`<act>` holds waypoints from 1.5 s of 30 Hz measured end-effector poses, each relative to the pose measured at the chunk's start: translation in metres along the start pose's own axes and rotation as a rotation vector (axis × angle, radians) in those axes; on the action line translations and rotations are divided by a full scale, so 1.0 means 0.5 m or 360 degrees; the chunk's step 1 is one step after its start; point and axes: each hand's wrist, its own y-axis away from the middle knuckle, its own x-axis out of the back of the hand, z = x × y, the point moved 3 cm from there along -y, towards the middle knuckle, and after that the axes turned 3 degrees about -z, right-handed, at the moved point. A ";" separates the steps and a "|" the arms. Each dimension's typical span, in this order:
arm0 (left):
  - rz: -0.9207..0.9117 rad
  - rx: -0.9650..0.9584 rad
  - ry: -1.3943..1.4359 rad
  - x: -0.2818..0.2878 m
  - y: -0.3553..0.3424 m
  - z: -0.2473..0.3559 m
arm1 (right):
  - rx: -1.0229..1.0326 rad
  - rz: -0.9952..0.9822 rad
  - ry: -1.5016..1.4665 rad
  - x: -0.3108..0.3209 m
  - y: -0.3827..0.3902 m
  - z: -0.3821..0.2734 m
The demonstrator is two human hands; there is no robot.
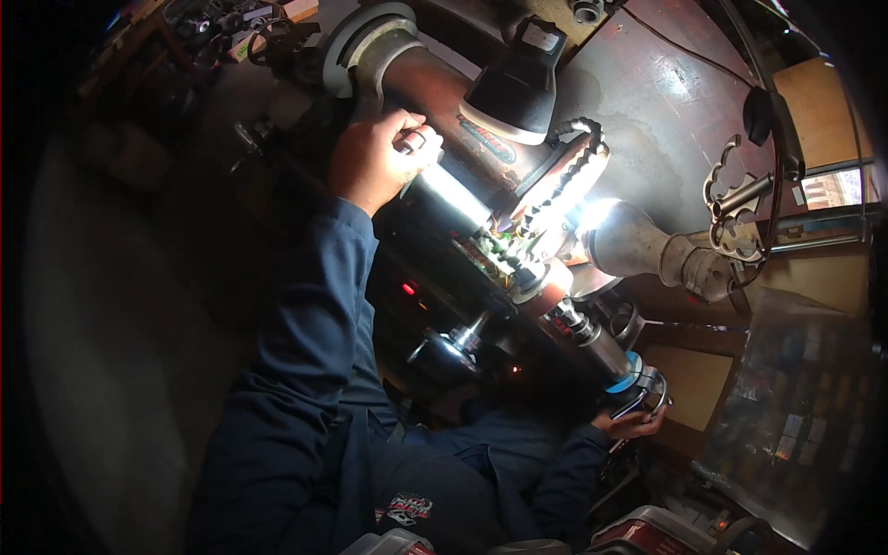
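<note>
Noted left hand (381, 159) tightly curled at machine (430, 79), cannot tell around what; right hand (632, 425) curled about wheel (647, 378). Could slip from loose grip, or snag sleeve (314, 277) by overreaching.

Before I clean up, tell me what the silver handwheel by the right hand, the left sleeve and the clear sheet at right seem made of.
Silver handwheel: probably polished metal, from its bright glints. Left sleeve: matt, dark blue cloth, creasing softly. Clear sheet: likely thin, glossy plastic, given its reflections.
</note>
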 end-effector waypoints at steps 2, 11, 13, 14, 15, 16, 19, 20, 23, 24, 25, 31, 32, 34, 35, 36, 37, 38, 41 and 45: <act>-0.0014 0.0029 0.0008 -0.004 -0.001 -0.003 | -0.0042 -0.0125 -0.0023 0.005 -0.038 -0.030; 0.0058 0.0097 0.0029 0.005 -0.005 0.008 | -0.0331 -0.0816 -0.0041 -0.006 -0.147 -0.019; 0.0059 0.0115 0.0047 0.003 -0.006 0.008 | -0.0340 -0.1272 0.0107 -0.027 -0.179 -0.007; 0.0055 0.0119 0.0075 0.000 -0.008 0.010 | -0.0333 -0.1268 0.0122 -0.034 -0.206 0.023; 0.0054 0.0125 0.0098 -0.007 -0.009 0.011 | -0.0478 -0.1562 0.0077 -0.052 -0.225 0.067; 0.0021 0.0104 0.0015 -0.005 -0.008 0.010 | -0.0624 -0.1872 0.0013 -0.072 -0.228 0.062; -0.0004 0.0110 -0.0087 -0.003 -0.007 0.007 | -0.0855 -0.1982 -0.0046 -0.097 -0.232 0.097; -0.0005 0.0124 -0.0107 -0.005 -0.008 0.006 | -0.0896 -0.1988 -0.0085 -0.097 -0.235 0.120; 0.0050 0.0096 -0.0157 0.011 -0.006 0.009 | -0.0538 -0.1533 0.0148 -0.060 -0.201 0.060; 0.0052 0.0101 -0.0184 0.008 -0.004 0.010 | -0.0476 -0.1324 0.0160 -0.036 -0.181 0.023; 0.0083 0.0049 -0.0155 0.004 -0.006 0.007 | -0.0458 -0.1328 0.0166 -0.025 -0.155 0.005; 0.0077 0.0076 -0.0156 -0.005 -0.005 -0.004 | -0.0365 -0.0454 -0.0043 0.000 -0.088 -0.032; 0.0081 0.0074 -0.0164 -0.005 -0.005 -0.007 | -0.0385 -0.0426 -0.0199 -0.002 -0.082 -0.037; 0.0070 0.0083 -0.0168 -0.004 -0.005 -0.005 | -0.0398 -0.0397 -0.0351 -0.007 -0.073 -0.039; 0.0056 0.0085 -0.0174 -0.004 -0.006 -0.004 | -0.0348 -0.0380 -0.0447 -0.012 -0.067 -0.039; 0.0056 0.0091 -0.0175 -0.004 -0.005 -0.005 | -0.0300 -0.0366 -0.0543 -0.016 -0.060 -0.038; 0.0066 0.0083 -0.0156 -0.003 -0.004 -0.005 | -0.0298 -0.0372 -0.0543 -0.018 -0.055 -0.035; 0.0075 0.0075 -0.0138 -0.002 -0.003 -0.005 | -0.0196 -0.0349 -0.0512 -0.019 -0.050 -0.036; 0.0097 0.0067 -0.0130 -0.003 -0.003 -0.005 | -0.0062 -0.0268 -0.0570 -0.027 -0.031 -0.018; 0.0158 0.0009 -0.0100 -0.007 -0.003 -0.004 | 0.0025 0.0009 -0.0838 -0.034 -0.004 -0.014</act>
